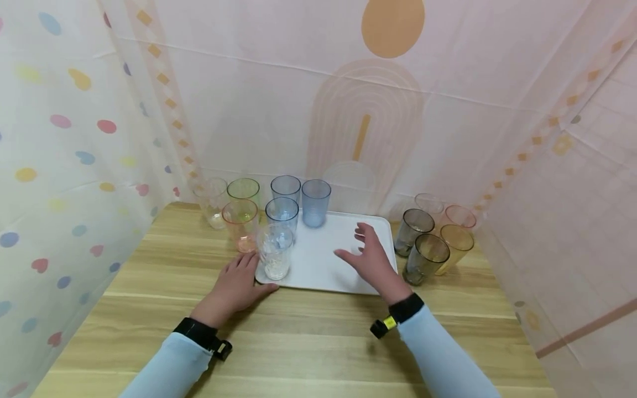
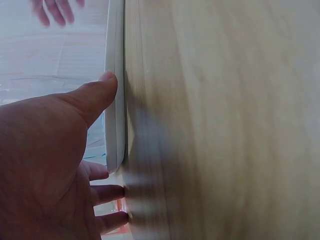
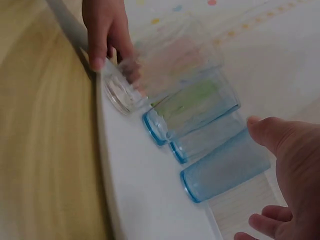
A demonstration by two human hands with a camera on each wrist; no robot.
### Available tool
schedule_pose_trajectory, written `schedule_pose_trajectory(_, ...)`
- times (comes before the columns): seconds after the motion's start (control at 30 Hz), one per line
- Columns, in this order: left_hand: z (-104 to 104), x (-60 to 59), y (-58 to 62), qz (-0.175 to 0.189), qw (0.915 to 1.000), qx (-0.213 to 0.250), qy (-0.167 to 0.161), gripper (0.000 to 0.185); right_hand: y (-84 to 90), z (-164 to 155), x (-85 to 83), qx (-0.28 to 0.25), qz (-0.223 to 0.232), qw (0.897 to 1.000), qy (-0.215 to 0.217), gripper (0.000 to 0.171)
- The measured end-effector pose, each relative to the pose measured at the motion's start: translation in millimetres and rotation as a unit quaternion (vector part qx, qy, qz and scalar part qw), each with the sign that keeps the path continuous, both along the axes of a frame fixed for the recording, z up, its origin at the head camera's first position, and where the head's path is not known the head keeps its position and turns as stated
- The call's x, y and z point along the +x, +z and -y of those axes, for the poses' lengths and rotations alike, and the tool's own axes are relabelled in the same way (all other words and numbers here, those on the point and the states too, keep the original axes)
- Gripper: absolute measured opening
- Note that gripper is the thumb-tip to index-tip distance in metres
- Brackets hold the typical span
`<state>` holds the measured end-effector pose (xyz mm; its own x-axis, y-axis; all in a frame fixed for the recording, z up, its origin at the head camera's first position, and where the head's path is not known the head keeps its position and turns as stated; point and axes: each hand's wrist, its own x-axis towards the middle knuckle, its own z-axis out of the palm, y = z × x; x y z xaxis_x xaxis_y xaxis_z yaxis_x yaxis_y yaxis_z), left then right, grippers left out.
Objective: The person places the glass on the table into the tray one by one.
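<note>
My left hand rests at the near left corner of the white tray. Its thumb touches the tray's rim, and the other fingers reach past the corner. Beside that hand, a clear patterned glass stands upright on the tray. Three blue glasses are behind it, the rightmost blue glass toward the tray's back edge. Over the right half of the tray hovers my right hand, thumb and fingers spread apart with nothing between them.
Left of the tray stand a pink glass, a green glass and a clear glass. On the right are two grey glasses, the nearer grey glass beside an amber glass, with a pink glass and a clear one behind. Patterned curtains surround the wooden table.
</note>
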<state>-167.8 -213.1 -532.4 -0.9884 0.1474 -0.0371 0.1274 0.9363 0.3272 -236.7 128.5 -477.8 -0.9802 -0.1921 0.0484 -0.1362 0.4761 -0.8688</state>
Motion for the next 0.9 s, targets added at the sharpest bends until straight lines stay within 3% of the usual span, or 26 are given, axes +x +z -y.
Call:
schedule_pose_trajectory(0.27, 0.9, -0.3, -3.3, -0.004, 1.0, -0.001, -0.001, 0.106, -4.5, -50.2, 55.3, 0.023, -0.02, 0.999, -0.031, 0.08)
schedule_pose_trajectory(0.53, 1.4, -0.9, -0.9, -0.006, 1.0, 0.004, -0.002, 0.105, -0.4, -96.6, 94.6, 0.036, -0.023, 0.99, -0.133, 0.052)
schedule_pose_trajectory(0.73, 4.0, -3.2, -4.7, -0.007, 1.0, 0.0, 0.0, 0.107, 4.0, -123.4, 104.9, 0.045, -0.059, 0.973, -0.218, 0.046)
schedule_pose_trajectory(0.9, 3.7, -3.2, -7.4, -0.006, 1.0, 0.003, -0.003, 0.107, -0.6, -138.4, 100.7, 0.037, -0.068, 0.959, -0.273, 0.068)
